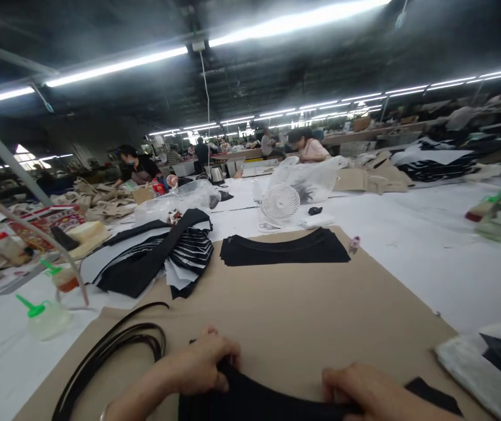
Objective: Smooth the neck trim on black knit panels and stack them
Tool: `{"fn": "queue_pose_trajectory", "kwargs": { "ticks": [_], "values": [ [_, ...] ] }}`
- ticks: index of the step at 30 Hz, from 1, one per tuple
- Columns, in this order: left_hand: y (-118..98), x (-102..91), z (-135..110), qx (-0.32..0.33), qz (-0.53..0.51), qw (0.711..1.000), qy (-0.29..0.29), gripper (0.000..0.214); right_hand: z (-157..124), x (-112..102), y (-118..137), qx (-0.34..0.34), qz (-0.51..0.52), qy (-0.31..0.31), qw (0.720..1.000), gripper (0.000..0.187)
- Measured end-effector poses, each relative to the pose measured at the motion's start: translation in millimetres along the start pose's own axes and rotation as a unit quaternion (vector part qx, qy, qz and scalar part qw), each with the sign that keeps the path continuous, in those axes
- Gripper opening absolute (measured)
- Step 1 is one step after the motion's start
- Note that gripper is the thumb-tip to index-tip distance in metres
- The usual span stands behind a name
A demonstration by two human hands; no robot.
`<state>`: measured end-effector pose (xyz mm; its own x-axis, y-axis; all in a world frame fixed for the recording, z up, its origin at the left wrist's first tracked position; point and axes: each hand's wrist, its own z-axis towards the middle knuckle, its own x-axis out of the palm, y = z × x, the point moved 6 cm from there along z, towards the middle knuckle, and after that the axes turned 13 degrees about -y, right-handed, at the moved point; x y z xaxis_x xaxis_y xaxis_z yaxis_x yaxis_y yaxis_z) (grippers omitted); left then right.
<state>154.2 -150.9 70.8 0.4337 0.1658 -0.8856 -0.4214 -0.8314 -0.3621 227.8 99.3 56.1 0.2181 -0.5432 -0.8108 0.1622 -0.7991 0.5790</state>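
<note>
Before me on a brown sheet (285, 316) lies a curved black fabric piece (259, 400), partly cut off by the bottom of the view. My left hand (202, 362) grips its upper left part, with thumb and fingers closed on the edge. On its right side my right hand (360, 386) has curled fingers at the upper edge, the thumb out of sight. A black scrap (435, 397) shows beyond the right hand. Left of my left hand are coiled black strips (114, 356). Farther up the sheet sits a stack of black curved pieces (283, 248).
A fanned pile of black and white pieces (158, 257) lies at left. Two green-tipped squeeze bottles (48, 318) stand on the white table. A white fan (280, 203) and plastic bags (307, 175) are ahead. A white padded bundle (479, 362) lies right. Co-workers sit farther back.
</note>
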Motion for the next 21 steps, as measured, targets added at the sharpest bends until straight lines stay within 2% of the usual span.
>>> {"fn": "queue_pose_trajectory", "kwargs": {
  "ticks": [3, 5, 7, 10, 12, 16, 21],
  "values": [
    [10, -32.3, 55, 0.022, 0.036, 0.998, -0.052, 0.029, 58, -35, -14, -0.061, -0.063, -0.043, 0.995, 0.026],
    [18, -53.8, 96, 0.029, 0.054, 0.995, -0.082, 0.025, 103, -55, -25, -0.098, -0.151, -0.062, 0.982, 0.023],
    [27, -73.1, 138, 0.026, 0.073, 0.990, -0.116, 0.025, 147, -75, -36, -0.099, -0.189, -0.081, 0.974, 0.025],
    [41, -91.8, 195, 0.019, 0.100, 0.983, -0.152, 0.025, 204, -95, -49, -0.100, -0.230, -0.090, 0.964, 0.028],
    [49, -98.1, 225, 0.010, 0.116, 0.978, -0.176, 0.029, 231, -101, -56, -0.102, -0.254, -0.092, 0.957, 0.027],
    [59, -98.9, 259, -0.006, 0.137, 0.963, -0.232, 0.031, 263, -101, -71, -0.110, -0.282, -0.104, 0.948, 0.023],
    [52, -82.5, 259, 0.006, 0.140, 0.940, -0.311, 0.045, 266, -94, -81, -0.120, -0.288, -0.151, 0.938, 0.025]
  ]
}}
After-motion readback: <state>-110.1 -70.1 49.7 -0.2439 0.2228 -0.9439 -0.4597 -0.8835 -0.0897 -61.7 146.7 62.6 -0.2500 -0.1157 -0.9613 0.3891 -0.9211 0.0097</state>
